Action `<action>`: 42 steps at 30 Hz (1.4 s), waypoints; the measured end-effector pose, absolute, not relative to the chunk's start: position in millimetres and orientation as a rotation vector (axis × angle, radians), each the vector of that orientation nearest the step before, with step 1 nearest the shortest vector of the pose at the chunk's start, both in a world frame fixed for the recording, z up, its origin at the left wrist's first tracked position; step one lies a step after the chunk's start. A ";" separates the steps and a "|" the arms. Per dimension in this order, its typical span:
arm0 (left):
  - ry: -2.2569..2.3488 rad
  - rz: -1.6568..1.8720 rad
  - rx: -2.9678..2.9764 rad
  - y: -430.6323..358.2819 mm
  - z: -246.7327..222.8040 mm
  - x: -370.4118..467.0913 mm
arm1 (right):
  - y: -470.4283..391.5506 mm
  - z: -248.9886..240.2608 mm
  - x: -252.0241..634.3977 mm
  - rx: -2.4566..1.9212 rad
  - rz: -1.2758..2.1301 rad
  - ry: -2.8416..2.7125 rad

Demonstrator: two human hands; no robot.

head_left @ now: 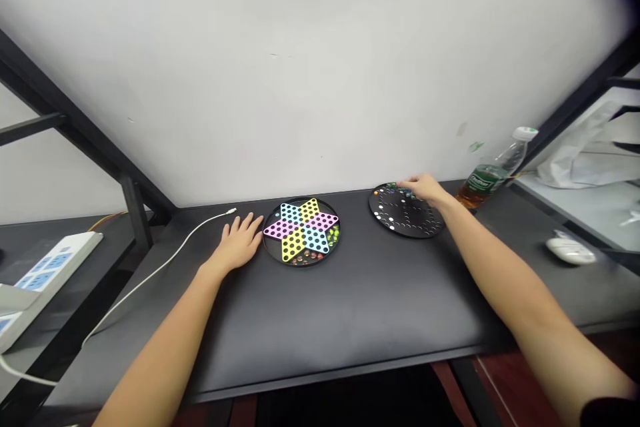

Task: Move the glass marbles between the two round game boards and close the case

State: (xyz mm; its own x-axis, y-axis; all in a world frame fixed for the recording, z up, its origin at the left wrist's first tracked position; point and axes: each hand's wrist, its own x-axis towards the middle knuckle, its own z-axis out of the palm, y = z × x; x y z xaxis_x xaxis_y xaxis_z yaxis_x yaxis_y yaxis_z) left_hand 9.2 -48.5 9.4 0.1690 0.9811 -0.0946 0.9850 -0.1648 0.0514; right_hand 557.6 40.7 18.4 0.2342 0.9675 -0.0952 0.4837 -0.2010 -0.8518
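Note:
A round Chinese checkers board (302, 229) with a pink, yellow and blue star lies in the middle of the black surface. Green and reddish marbles (333, 235) sit in its rim sections. Just left of it rests my left hand (239, 240), flat with fingers spread, holding nothing. To the right is a round black tray (407, 217) with a few white marbles, an orange one and several dark or green ones along its edge. Over the tray's far rim, my right hand (424, 187) has its fingers bent together among the marbles. What is between its fingertips is hidden.
A bottle of brown drink with a green label (484, 177) stands behind the right arm. Farther right lie a white computer mouse (570, 249) and a plastic bag (575, 147). A white cable (165, 263) and a power strip (50, 273) are at left. A wall closes off the back.

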 end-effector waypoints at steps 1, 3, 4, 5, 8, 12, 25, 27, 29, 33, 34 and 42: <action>1.960 -0.056 2.325 -48.4 9.0 9.1 | 39.3 22.2 558.6 -1.668 1.055 -1.174; 1.955 -0.050 2.329 -48.2 8.4 8.9 | 35.9 29.9 563.2 -1.400 1.382 -0.889; 1.954 -0.051 2.330 -48.1 8.4 9.0 | 33.9 33.3 566.5 -1.293 1.498 -0.782; 1.957 -0.054 2.328 -48.1 8.5 9.3 | 31.9 35.9 570.3 -1.214 1.573 -0.695; 1.971 -0.068 2.319 -48.0 9.1 10.6 | 27.7 38.9 580.8 -1.101 1.637 -0.507; 1.983 -0.072 2.329 -47.7 9.0 11.4 | 31.0 34.4 586.6 -1.189 1.541 -0.502; 1.981 -0.078 2.351 -48.2 9.8 10.1 | 46.5 11.7 563.3 -2.322 0.219 -1.686; 1.977 -0.082 2.346 -48.2 10.0 10.0 | 49.8 8.1 563.5 -2.358 0.191 -1.669; 1.976 -0.087 2.340 -48.2 10.0 10.1 | 52.2 4.7 564.2 -2.355 0.194 -1.642; 1.982 -0.085 2.333 -48.2 9.9 10.7 | 53.6 4.2 565.0 -2.261 0.366 -1.541; 1.981 -0.086 2.331 -48.2 10.0 10.7 | 53.2 6.1 565.6 -2.206 0.467 -1.465; 1.978 -0.098 2.321 -49.0 11.9 11.8 | 37.6 37.3 594.2 -1.193 1.611 -0.621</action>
State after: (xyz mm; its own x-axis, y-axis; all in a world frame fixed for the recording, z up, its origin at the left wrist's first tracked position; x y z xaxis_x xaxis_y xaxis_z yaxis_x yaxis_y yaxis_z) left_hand 11.8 -49.0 11.9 0.1592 0.9814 -0.1075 0.9872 -0.1572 0.0272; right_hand 594.2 37.6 37.3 -0.0180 0.9161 -0.4005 -0.4098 -0.3722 -0.8328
